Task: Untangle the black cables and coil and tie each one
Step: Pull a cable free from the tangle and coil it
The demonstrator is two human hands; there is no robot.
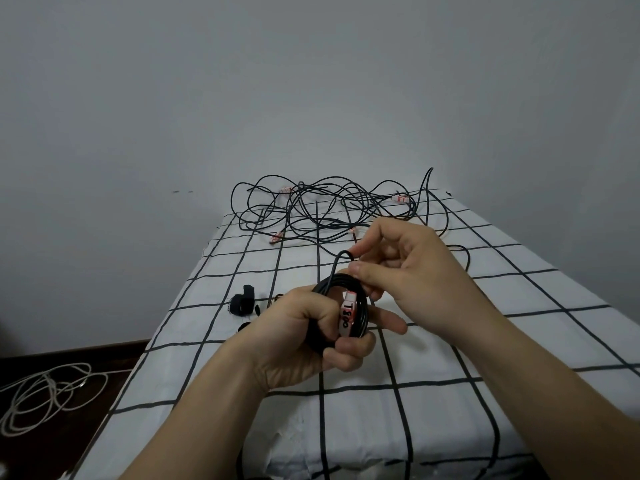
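My left hand [304, 336] grips a coiled black cable [360, 308] above the middle of the table, thumb pressing a white and red label tag [347, 315] against the coil. My right hand [412, 268] pinches a small loop of the same cable [341, 258] just above the coil. A strand runs from my right hand back toward a tangle of black cables [318, 209] with white and red tags, lying at the far end of the table. Several black straps [242, 301] lie left of my left hand.
The table wears a white cloth with a black grid [450, 427]. A grey wall [311, 81] stands right behind its far edge. On the dark floor at the lower left lies a loose white cable [45, 396].
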